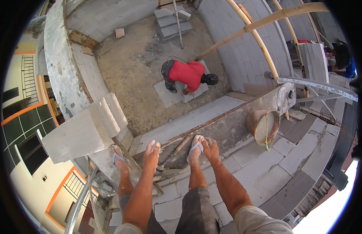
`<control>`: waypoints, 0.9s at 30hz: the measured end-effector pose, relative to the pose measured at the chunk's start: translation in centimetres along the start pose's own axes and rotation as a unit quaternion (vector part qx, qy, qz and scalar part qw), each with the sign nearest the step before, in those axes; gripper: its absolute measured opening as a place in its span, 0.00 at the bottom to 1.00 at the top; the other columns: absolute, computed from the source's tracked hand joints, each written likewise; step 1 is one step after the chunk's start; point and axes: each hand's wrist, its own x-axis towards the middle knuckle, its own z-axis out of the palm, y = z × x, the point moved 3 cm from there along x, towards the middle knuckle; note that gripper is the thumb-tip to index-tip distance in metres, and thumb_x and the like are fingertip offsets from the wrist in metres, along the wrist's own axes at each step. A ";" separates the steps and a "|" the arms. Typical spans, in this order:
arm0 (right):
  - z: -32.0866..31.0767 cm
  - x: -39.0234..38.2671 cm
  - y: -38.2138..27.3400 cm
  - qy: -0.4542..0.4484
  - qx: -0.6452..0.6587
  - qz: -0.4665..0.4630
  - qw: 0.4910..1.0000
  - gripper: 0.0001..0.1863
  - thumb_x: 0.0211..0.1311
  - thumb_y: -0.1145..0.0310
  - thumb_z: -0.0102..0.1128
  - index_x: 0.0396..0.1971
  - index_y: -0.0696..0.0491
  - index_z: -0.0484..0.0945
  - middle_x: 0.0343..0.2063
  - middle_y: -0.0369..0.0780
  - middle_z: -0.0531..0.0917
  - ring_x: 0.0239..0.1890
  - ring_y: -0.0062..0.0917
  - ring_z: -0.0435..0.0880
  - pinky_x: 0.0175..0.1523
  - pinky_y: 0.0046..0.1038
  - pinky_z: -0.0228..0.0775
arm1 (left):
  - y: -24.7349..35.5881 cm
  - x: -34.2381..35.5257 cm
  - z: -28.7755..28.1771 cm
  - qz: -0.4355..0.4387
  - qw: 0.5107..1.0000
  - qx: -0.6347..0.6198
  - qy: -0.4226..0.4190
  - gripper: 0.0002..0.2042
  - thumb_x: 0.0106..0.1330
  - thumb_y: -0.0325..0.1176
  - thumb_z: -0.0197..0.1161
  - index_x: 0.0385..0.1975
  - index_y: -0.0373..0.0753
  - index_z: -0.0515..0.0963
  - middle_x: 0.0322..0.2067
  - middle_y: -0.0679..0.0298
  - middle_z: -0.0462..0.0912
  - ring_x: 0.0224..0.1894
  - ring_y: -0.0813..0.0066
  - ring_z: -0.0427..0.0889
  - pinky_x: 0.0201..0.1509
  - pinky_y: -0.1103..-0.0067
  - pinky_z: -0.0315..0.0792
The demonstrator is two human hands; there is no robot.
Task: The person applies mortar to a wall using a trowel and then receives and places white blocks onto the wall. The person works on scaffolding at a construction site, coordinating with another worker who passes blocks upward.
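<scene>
My left hand (151, 153) is raised over the top of the wall, fingers stretched upward and a little apart, with nothing in it. Beside my right foot, my right hand (210, 148) hangs with thumb and fingers loosely apart; I see nothing held, though part of the fingers is hidden. Between the hands, a tool that looks like a trowel (183, 143), with a wooden handle and thin metal shank, lies on the concrete beam (237, 124). To the left of my left hand, large pale lightweight blocks (77, 134) are stacked by my left foot.
A mortar-stained bucket (262, 126) with a cord stands right on the wall. Below, a person in red (186, 74) bends over flat blocks (196, 93). Bamboo poles (262, 23) cross the upper right. Another person (344, 62) is at the far right. Wall edges drop into the room.
</scene>
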 end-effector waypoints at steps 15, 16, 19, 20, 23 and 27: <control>-5.9 8.8 4.0 -0.006 -0.033 0.035 0.999 0.25 0.62 0.53 0.58 0.46 0.61 0.79 0.45 0.56 0.80 0.50 0.48 0.79 0.55 0.38 0.70 | -4.1 3.2 8.4 -0.031 0.997 0.062 0.046 0.29 0.67 0.45 0.62 0.62 0.35 0.65 0.56 0.50 0.73 0.57 0.66 0.73 0.59 0.73 0.66; -6.5 9.4 4.2 -0.001 -0.039 0.033 0.999 0.25 0.62 0.53 0.58 0.46 0.61 0.79 0.46 0.56 0.79 0.50 0.48 0.79 0.55 0.38 0.70 | -4.4 3.3 8.7 -0.033 0.996 0.065 0.048 0.29 0.66 0.45 0.62 0.62 0.34 0.65 0.57 0.49 0.72 0.58 0.66 0.72 0.60 0.72 0.66; -7.7 11.0 4.8 0.003 -0.043 0.033 0.999 0.26 0.60 0.53 0.60 0.46 0.62 0.78 0.45 0.56 0.79 0.50 0.50 0.77 0.56 0.41 0.69 | -5.4 3.9 9.5 -0.039 0.997 0.055 0.049 0.31 0.65 0.46 0.64 0.62 0.34 0.65 0.58 0.47 0.71 0.61 0.63 0.71 0.61 0.71 0.65; -7.9 11.5 5.0 -0.004 -0.030 0.040 0.999 0.26 0.60 0.54 0.60 0.46 0.62 0.78 0.45 0.56 0.79 0.51 0.49 0.77 0.56 0.41 0.69 | -5.7 4.2 9.6 -0.046 0.996 0.048 0.051 0.31 0.64 0.46 0.65 0.62 0.34 0.65 0.58 0.47 0.71 0.62 0.63 0.70 0.62 0.70 0.65; -8.4 12.7 5.3 -0.019 -0.022 0.067 0.997 0.26 0.59 0.54 0.62 0.47 0.62 0.78 0.46 0.56 0.79 0.52 0.49 0.77 0.57 0.40 0.68 | -6.1 5.1 9.7 -0.038 0.993 0.101 0.046 0.34 0.62 0.49 0.66 0.63 0.34 0.64 0.58 0.46 0.71 0.62 0.61 0.70 0.62 0.69 0.65; -8.6 13.6 4.5 -0.015 -0.050 0.043 0.998 0.31 0.56 0.54 0.65 0.53 0.63 0.74 0.49 0.57 0.77 0.54 0.48 0.77 0.58 0.40 0.68 | -5.6 5.4 9.9 -0.035 0.993 0.109 0.039 0.40 0.61 0.55 0.64 0.67 0.37 0.58 0.59 0.51 0.70 0.61 0.58 0.70 0.61 0.62 0.65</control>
